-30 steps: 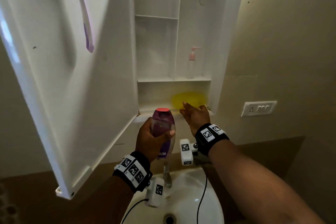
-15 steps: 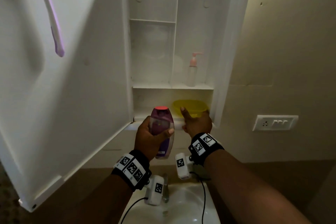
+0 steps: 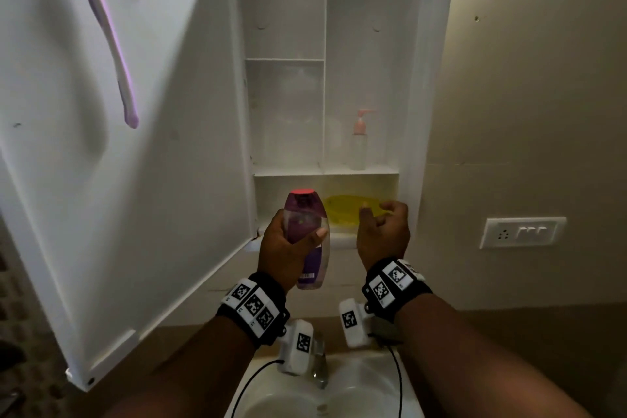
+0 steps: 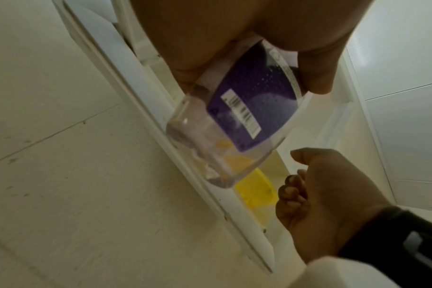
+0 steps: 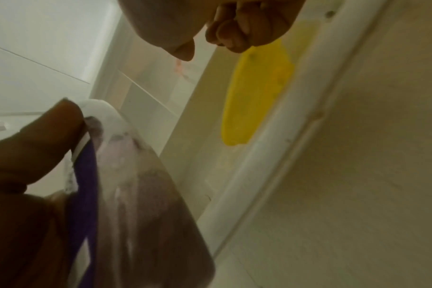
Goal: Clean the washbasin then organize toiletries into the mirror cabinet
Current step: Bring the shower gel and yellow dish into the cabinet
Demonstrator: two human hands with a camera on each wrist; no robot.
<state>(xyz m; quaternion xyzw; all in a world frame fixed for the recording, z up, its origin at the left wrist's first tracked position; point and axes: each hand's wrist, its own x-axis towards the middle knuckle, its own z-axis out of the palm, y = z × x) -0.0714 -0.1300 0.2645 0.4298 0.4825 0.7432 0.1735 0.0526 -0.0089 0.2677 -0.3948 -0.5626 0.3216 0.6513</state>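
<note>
Your left hand point(image 3: 288, 248) grips a clear bottle with a purple label point(image 3: 308, 234) at the centre of the head view, fingers and thumb wrapped round its middle. The bottle stands nearly upright, red cap on top, in front of the lower edge of the open mirror cabinet point(image 3: 437, 78) and not yet inside it. In the left wrist view the bottle's clear base point(image 4: 210, 155) points toward the bottom shelf.

Your right hand point(image 3: 383, 231) hovers just to the right of the bottle, in front of the bottom compartment. Its fingers are loosely curled and hold nothing; in the right wrist view they point(image 5: 244, 29) curl in at the top of the frame, apart from the yellow soap dish point(image 5: 257, 93).

That yellow soap dish point(image 3: 353, 210) sits on the bottom shelf, right of centre. A pump bottle with a pink top point(image 3: 359, 142) stands upright on the shelf above, in the right-hand compartment. A purple toothbrush point(image 3: 112, 44) hangs on the open cabinet door point(image 3: 152, 180) at the upper left. The washbasin point(image 3: 356, 394) lies at the bottom centre, below your wrists.
</note>
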